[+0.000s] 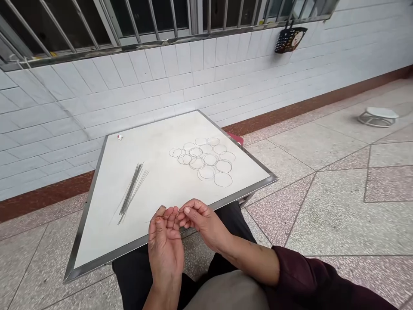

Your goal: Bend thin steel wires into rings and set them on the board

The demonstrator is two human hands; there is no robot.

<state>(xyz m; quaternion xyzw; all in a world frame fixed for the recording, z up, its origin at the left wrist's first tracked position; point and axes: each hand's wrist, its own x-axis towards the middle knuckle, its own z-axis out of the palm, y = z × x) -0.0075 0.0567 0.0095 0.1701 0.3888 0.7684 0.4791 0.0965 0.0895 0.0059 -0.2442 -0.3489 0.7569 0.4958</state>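
"So where's that thin wire now?"

"Up in both hands, over the near edge of the desk. The left hand pinches it, palm up; the right hand pinches it just beside."

"How would you handle it?"

"Keep each grip light and the pinches close, I'd say, so it shouldn't kink. Mind the loose ends, too: the straight wire bundle lies leftward, the overlapping wire rings rightward."
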